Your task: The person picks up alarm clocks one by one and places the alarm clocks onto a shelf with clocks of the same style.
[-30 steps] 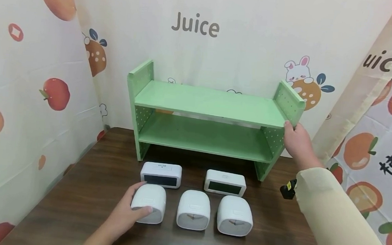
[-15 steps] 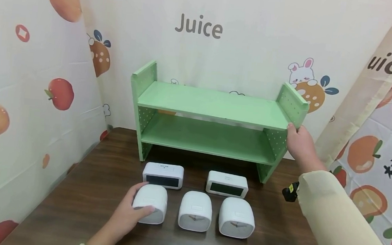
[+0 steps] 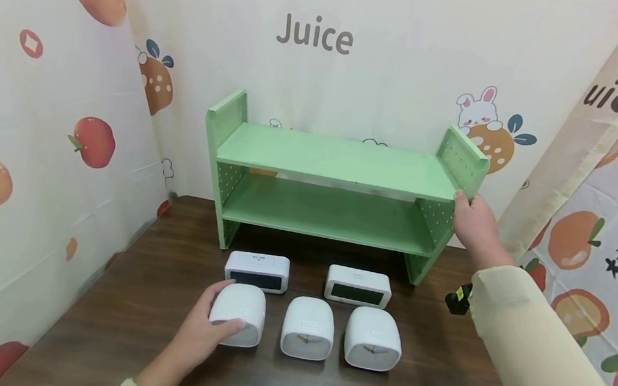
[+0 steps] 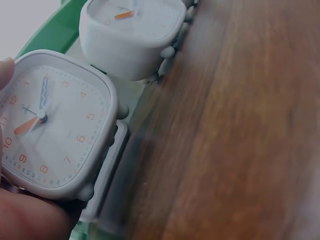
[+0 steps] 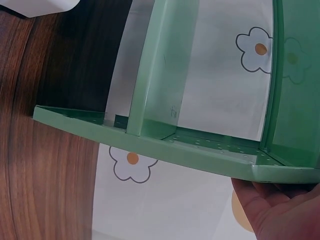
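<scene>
Hardly anything has just changed: the scene sits a touch higher in the head view than half a second ago, which I take for a small tilt of the wearer's head. For the work in hand, that suggests a pause at the holding stage, with neither grip given up. The person's left hand (image 3: 202, 332) holds the left analog clock (image 3: 246, 303), fingers round its left side and thumb over the dial. That clock appears to rest upright on the wooden tabletop (image 3: 110, 323), well in from the left edge. In a row to its right stand the middle analog clock (image 3: 309, 317) and the right analog clock (image 3: 373, 326), apart from each other and untouched. Behind them, nearer the far edge, are the left digital clock (image 3: 264, 262) and the right digital clock (image 3: 359, 276). The right hand (image 3: 476, 227) grips the right side panel of the green two-tier shelf (image 3: 340, 156), about where the upper board meets it. The shelf stands by the tabletop's far edge, right of the far left corner. Against the earlier view, all five clocks keep their spacing, the shelf hasn't shifted, and both grips look the same.
</scene>
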Demonstrator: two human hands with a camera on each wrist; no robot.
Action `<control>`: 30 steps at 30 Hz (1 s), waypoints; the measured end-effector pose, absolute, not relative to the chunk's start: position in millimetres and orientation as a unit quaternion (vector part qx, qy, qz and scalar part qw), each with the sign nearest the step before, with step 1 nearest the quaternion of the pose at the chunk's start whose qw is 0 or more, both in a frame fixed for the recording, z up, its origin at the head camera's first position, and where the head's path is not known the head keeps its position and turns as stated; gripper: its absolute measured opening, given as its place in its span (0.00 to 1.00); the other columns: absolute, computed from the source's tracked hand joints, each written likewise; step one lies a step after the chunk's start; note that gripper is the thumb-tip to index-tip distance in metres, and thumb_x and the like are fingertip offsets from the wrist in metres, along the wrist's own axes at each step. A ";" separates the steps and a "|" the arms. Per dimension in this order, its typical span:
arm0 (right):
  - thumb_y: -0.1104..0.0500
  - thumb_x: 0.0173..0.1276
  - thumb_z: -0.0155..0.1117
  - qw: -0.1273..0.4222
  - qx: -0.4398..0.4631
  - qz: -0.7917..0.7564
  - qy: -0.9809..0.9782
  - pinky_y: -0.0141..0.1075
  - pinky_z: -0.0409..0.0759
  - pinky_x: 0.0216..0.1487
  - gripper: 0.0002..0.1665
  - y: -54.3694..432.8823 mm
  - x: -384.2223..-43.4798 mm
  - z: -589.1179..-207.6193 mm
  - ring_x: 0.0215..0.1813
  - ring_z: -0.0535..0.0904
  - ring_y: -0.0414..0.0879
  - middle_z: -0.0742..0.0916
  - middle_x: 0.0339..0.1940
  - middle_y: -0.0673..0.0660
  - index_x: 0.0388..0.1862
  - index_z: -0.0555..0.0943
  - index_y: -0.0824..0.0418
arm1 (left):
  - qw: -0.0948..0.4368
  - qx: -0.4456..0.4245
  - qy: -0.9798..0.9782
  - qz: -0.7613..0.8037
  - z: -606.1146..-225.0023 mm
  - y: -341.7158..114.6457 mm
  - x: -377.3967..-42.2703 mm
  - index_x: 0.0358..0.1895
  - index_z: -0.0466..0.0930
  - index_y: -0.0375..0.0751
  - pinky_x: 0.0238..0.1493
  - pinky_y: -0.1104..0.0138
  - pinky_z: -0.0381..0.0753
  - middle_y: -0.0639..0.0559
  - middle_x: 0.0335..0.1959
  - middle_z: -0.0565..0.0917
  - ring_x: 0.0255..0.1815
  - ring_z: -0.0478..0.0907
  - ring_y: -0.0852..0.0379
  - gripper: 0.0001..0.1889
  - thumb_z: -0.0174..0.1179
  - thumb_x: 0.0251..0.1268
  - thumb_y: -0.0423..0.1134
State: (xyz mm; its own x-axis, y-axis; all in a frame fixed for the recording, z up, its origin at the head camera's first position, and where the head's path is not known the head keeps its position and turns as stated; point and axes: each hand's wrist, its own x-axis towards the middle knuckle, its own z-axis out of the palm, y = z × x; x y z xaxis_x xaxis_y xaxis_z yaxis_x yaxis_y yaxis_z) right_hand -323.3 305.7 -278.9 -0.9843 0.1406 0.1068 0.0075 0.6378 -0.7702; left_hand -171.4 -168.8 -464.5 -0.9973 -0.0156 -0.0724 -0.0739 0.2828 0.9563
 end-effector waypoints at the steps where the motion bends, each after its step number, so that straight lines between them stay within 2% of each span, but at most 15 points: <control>1: 0.35 0.82 0.21 0.077 -0.042 0.423 -0.902 0.69 0.62 0.67 0.47 305.8 -323.2 -278.2 0.67 0.69 0.65 0.74 0.66 0.73 0.82 0.52 0.69 | 0.025 -0.026 0.803 0.595 -462.3 -168.4 -171.4 0.78 0.58 0.50 0.64 0.41 0.69 0.38 0.74 0.65 0.66 0.67 0.39 0.47 0.77 0.59 0.47; 7: 0.35 0.82 0.21 0.074 -0.045 0.430 -0.899 0.69 0.61 0.69 0.47 303.7 -322.4 -275.7 0.69 0.68 0.64 0.73 0.67 0.72 0.83 0.51 0.68 | 0.031 -0.008 0.819 0.574 -440.7 -165.0 -169.9 0.78 0.59 0.50 0.64 0.40 0.70 0.39 0.74 0.66 0.66 0.68 0.39 0.47 0.77 0.58 0.47; 16: 0.33 0.81 0.21 0.065 -0.050 0.430 -0.899 0.70 0.61 0.68 0.48 304.8 -320.6 -275.4 0.70 0.67 0.65 0.72 0.69 0.72 0.83 0.50 0.67 | 0.032 0.049 0.822 0.566 -394.1 -166.6 -176.4 0.77 0.59 0.52 0.56 0.45 0.78 0.41 0.69 0.68 0.63 0.70 0.39 0.45 0.76 0.59 0.47; 22: 0.33 0.81 0.22 0.067 -0.048 0.432 -0.898 0.69 0.61 0.69 0.48 304.8 -321.1 -276.8 0.70 0.68 0.65 0.73 0.69 0.72 0.83 0.50 0.67 | 0.034 0.095 0.826 0.555 -359.7 -170.7 -193.1 0.78 0.59 0.54 0.53 0.47 0.80 0.42 0.69 0.69 0.62 0.72 0.39 0.44 0.74 0.61 0.48; 30: 0.33 0.81 0.23 0.072 -0.046 0.430 -0.899 0.68 0.62 0.68 0.48 305.0 -322.1 -276.8 0.68 0.69 0.64 0.73 0.68 0.72 0.83 0.51 0.66 | 0.022 0.118 0.828 0.547 -301.7 -175.6 -230.4 0.79 0.56 0.53 0.57 0.46 0.77 0.43 0.68 0.68 0.62 0.71 0.40 0.45 0.72 0.63 0.53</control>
State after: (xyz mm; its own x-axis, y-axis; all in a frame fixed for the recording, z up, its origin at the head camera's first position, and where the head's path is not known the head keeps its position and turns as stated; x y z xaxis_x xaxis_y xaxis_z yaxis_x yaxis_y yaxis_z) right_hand -322.1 305.0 -276.8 -0.9854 0.1448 0.0894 0.0213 0.6262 -0.7794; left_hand -230.4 -175.6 -301.7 -0.9712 0.2194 0.0927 0.1714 0.3736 0.9116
